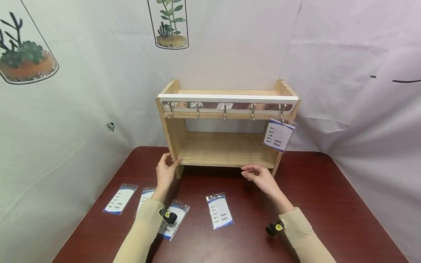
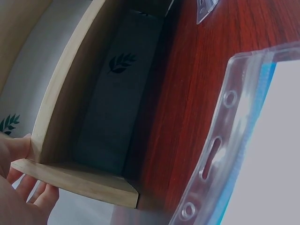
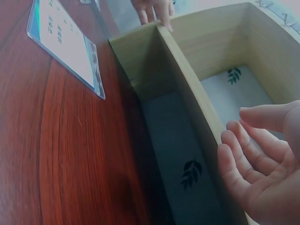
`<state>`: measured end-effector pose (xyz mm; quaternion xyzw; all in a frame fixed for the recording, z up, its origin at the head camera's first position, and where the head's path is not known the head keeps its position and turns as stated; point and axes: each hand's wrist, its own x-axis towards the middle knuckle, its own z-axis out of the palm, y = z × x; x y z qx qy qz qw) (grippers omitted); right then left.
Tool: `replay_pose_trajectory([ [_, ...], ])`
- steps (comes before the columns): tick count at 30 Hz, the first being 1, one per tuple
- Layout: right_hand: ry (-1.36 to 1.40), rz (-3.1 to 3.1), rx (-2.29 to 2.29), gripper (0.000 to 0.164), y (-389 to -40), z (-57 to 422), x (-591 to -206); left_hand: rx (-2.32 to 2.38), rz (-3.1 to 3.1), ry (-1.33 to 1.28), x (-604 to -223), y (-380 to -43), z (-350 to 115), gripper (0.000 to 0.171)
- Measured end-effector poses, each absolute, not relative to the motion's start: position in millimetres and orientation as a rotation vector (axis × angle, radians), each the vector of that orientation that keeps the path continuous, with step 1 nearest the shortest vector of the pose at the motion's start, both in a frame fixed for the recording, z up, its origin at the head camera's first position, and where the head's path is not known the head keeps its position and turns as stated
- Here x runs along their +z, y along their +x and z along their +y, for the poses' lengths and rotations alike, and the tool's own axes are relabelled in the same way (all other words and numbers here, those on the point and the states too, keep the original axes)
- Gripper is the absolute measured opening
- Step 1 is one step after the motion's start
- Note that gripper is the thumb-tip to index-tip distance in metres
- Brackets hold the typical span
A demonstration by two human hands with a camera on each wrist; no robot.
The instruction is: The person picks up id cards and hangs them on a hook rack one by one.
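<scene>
A small wooden shelf rack (image 1: 227,146) stands toward the back of the table. My left hand (image 1: 165,174) grips its left side panel low down, thumb at the front edge and fingers round the outer face, as the left wrist view shows. My right hand (image 1: 261,179) is at the front edge of the lower board, near its right end, fingers loosely bent and holding nothing. From the rightmost hook on the rack's white-edged hook rail (image 1: 210,106) hangs a clear badge holder (image 1: 279,135) with a white and blue card, slightly tilted.
A badge holder (image 1: 220,212) lies on the dark red table (image 1: 256,233) between my arms. Several more lie at the left: one badge holder (image 1: 120,199) in the open, others partly behind my left forearm. A printed white curtain (image 1: 230,44) hangs behind the rack.
</scene>
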<state>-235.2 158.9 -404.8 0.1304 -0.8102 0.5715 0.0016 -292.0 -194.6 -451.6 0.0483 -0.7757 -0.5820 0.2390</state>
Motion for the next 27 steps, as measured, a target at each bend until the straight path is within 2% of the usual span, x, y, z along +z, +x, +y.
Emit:
replay_pose_trajectory([
  [8,0.423,-2.53,1.821,0.022,-226.9,146.4,-400.3,-1.607,-2.127,0.133,-451.4,-290.8,-193.9,0.039],
  [16,0.407,-2.541,1.829,0.025,-251.1,144.7,-437.0,-1.607,-2.113,0.13,-453.2,-292.2,-194.7,0.04],
  [27,0.449,-2.6,1.818,0.026,-250.5,134.0,-444.7,-1.596,-2.114,0.148,-453.6,-292.4,-194.1,0.039],
])
